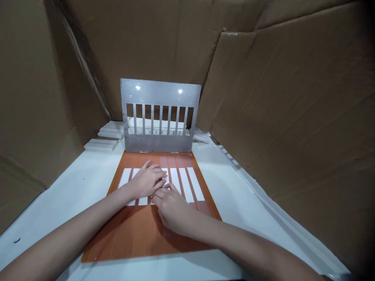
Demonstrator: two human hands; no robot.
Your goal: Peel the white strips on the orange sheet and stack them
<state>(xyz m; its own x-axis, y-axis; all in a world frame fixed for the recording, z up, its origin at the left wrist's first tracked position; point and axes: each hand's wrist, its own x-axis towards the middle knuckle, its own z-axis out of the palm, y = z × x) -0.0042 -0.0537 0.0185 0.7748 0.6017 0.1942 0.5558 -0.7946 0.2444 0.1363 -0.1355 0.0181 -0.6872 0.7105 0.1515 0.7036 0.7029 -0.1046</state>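
Beneath the fingers and out to both sides, a smooth white table, with a small dark curved mark far to their left. Around the fingers on the left, right and far sides, high walls of brown cardboard, creased and rather dim. Past the fingers to the left, low stacks of white pieces; past them to the right, more white material, hard to make out.

Directly below the fingers, an orange board, flat and slightly glossy, and on it a row of white strips, narrow, straight and plain, with thin orange gaps between. To the right of the fingers, two strips fully visible; under and left of them, others partly covered. Straight beyond the fingers, a grey plate, upright at the board's far edge, with eight tall openings.

Fingers of the left hand loosely bent and slightly apart, low over the middle strips; fingers of the right hand more curled, close to the left fingertips. Impossible to tell any firm hold on a strip.
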